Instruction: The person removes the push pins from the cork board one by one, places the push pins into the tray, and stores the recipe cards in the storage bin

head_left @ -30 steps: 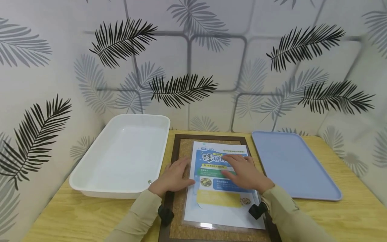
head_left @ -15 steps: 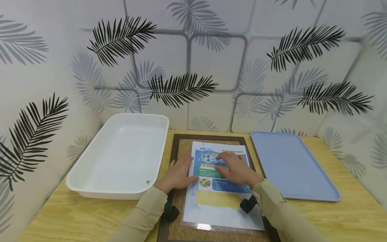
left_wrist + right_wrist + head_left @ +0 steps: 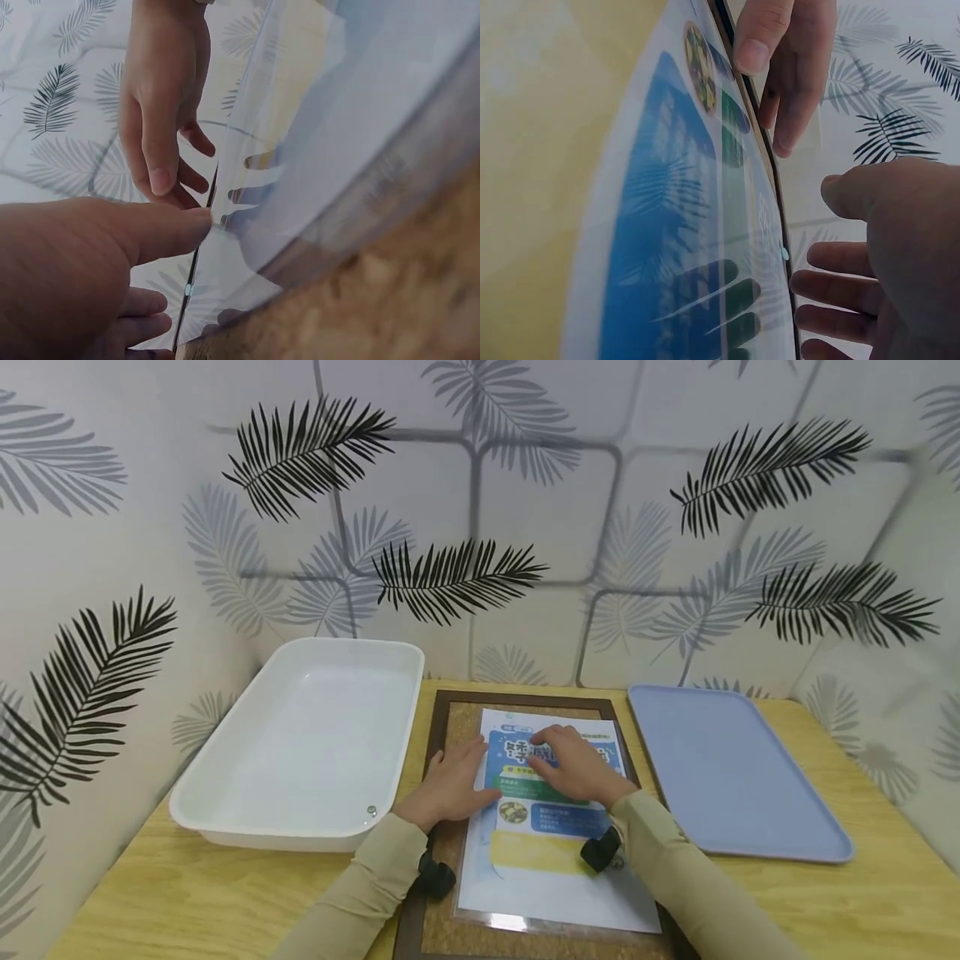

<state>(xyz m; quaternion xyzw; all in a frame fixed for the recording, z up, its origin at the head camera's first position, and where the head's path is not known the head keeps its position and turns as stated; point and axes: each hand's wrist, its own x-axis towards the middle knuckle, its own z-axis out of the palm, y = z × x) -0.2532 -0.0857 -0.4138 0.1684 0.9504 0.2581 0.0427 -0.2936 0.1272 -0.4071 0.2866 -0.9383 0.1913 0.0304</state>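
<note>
A printed poster (image 3: 555, 893) with blue, green and yellow blocks lies under a glossy clear cover on a cork board (image 3: 450, 893) with a dark brown frame (image 3: 408, 927). My left hand (image 3: 447, 783) is over the poster's left edge, fingers extended. My right hand (image 3: 576, 766) is over the poster's upper middle, covering part of its title; its fingers are loosely bent. Nothing is held by either hand. In the right wrist view, the right hand's fingers (image 3: 840, 285) stand apart from their reflections in the cover. Whether the left hand touches the sheet, I cannot tell.
A white deep tray (image 3: 300, 835) stands left of the board. A flat lilac tray (image 3: 738, 768) lies to its right. Both rest on a wooden table (image 3: 187, 893), with a leaf-patterned wall (image 3: 540, 635) behind. Dark wrist cameras (image 3: 600, 850) hang under both sleeves.
My right hand has shifted left and slightly farther up over the poster. My left hand has moved a little right and away from me. The board and trays stay in place.
</note>
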